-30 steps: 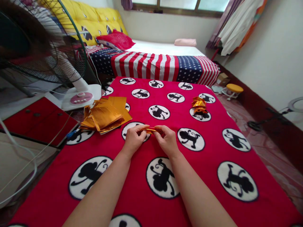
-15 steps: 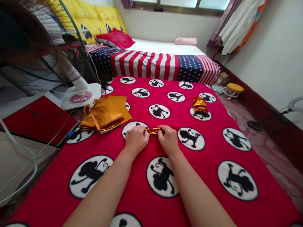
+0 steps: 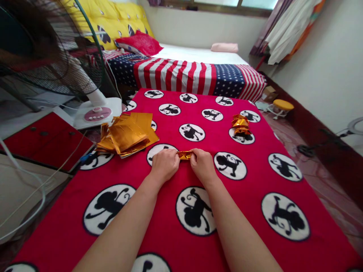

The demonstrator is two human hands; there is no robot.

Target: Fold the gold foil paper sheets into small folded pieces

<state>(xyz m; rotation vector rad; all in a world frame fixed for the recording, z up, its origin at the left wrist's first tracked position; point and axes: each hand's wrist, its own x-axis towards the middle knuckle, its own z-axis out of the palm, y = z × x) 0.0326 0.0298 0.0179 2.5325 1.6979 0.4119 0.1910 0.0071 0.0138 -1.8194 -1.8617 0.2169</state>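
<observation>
Between my two hands is a small folded piece of gold foil paper, narrow and shiny, just above or on the red cloth. My left hand is closed on its left end, and my right hand pinches the right end; the fingertips hide both ends. Beyond my left hand lies a loose stack of flat gold foil sheets. Several folded gold foil pieces sit in a short row farther off on the right.
A white-based electric fan stands at the left beside a red-topped cabinet. Past the cloth's far edge is a bed with a striped, starred cover. On the floor at right are a yellow stool and a cardboard box.
Both hands keep their grip on the folded foil paper. Its visible middle part looks more creased and slightly turned. The whole view has shifted a little.
</observation>
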